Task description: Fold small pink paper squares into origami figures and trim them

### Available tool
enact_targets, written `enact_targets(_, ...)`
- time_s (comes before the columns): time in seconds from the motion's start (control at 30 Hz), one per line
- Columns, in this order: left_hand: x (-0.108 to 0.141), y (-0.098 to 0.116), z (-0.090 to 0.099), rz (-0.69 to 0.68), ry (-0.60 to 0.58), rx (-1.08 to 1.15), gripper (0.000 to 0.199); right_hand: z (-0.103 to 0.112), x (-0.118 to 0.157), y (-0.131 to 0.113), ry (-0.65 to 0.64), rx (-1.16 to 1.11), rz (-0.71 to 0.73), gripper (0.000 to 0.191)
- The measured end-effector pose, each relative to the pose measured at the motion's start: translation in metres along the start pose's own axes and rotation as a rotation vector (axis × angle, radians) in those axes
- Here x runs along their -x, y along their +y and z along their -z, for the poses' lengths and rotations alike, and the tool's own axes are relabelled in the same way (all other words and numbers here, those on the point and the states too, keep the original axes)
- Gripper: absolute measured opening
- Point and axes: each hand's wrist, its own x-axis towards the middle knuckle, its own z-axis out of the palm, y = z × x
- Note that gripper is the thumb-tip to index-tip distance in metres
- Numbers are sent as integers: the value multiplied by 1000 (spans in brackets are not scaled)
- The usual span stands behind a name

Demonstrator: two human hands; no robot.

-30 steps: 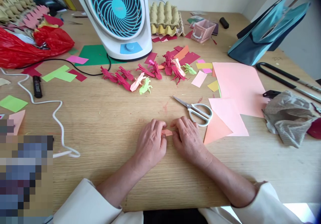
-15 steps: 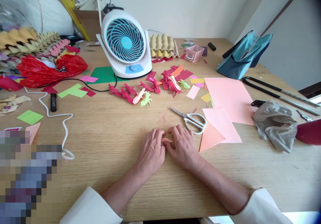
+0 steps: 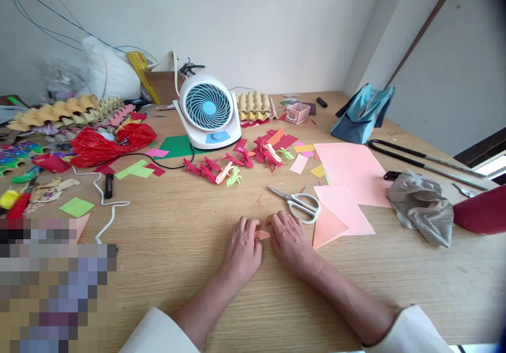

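My left hand (image 3: 242, 253) is closed on a small folded piece of orange-pink paper (image 3: 261, 234), pinched between thumb and fingers just above the wooden table. The paper's pointed tip sticks out to the right. Beside that tip, my right hand (image 3: 291, 242) rests on the table with bent, slightly parted fingers. It looks just apart from the paper; its thumb is mostly hidden. White-handled scissors (image 3: 303, 207) lie open beyond my right hand. To the right are a folded orange-pink paper triangle (image 3: 327, 226) and a pale pink sheet (image 3: 358, 213).
Several cut paper figures (image 3: 205, 168) lie in front of a white and blue fan (image 3: 209, 108). A large pink sheet (image 3: 351, 168), a crumpled grey bag (image 3: 421, 205) and a blue bag (image 3: 359, 116) are on the right. A black marker (image 3: 108, 186) and white cord (image 3: 113, 218) lie left.
My right hand has drawn slightly away from the paper, and more of the paper shows between the hands. The view has tilted upward, showing more wall.
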Motion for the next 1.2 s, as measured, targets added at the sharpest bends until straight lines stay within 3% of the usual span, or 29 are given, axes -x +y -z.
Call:
enact_targets(0.17,3,-9,5,-45,69,78,22,0,-2,6,4,-20,16,24)
enact_targets(0.47,-2,-11,22,-85,-7,-83,7,3,-6,7,47,-177,5,16)
enact_targets(0.7,-4,-14,21,-198,-46,-26,13,8,-9,-3,-20,-355,75,2)
enact_targets(0.8,-4,-14,23,-228,-18,-14,20,8,-8,-6,-56,-395,103,11)
enact_targets(0.93,-4,-12,29,-277,24,-3,31,10,-7,-7,-67,-477,132,11)
enact_targets(1.1,-5,-9,32,-138,276,213,55,9,-11,-3,-86,-745,-71,12)
enact_targets(1.2,-7,-10,30,16,240,418,31,5,-13,-2,-101,-974,-123,25)
